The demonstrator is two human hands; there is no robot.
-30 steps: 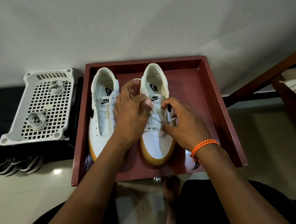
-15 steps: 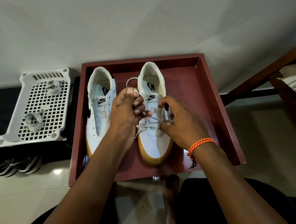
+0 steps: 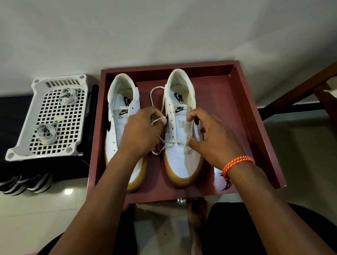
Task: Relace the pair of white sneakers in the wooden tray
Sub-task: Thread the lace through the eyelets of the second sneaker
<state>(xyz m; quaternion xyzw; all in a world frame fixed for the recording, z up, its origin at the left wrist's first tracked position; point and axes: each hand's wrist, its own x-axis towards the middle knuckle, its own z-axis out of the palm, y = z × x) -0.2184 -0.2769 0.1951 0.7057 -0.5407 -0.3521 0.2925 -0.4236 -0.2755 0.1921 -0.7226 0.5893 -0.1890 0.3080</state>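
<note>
Your left hand [image 3: 143,129] has swung down and out from where it sat half a second ago, over the gap between the two sneakers, and it now pinches one run of the lace [image 3: 154,95] at its fingertips beside the right shoe [image 3: 181,126], with a slack loop trailing up toward that shoe's heel. Your right hand [image 3: 209,137] has hardly shifted: its fingers are curled on the shoe's far flank, gripping the other lace end against the eyelet row, though the exact pinch is partly hidden by your knuckles, so I can't say for sure which hole it sits at. The pull seems to have drawn the lace through the lowest pair of eyelets only; a single bar crosses near the toe and the holes above it stand bare. That puts you at the very start of this shoe. The left shoe [image 3: 121,119] lies just beside it in the tray [image 3: 245,120], still unlaced. Two coiled laces [image 3: 46,133] wait in the white basket [image 3: 21,149] to the left, outside the tray. Next you'd likely even the two ends before crossing upward.
</note>
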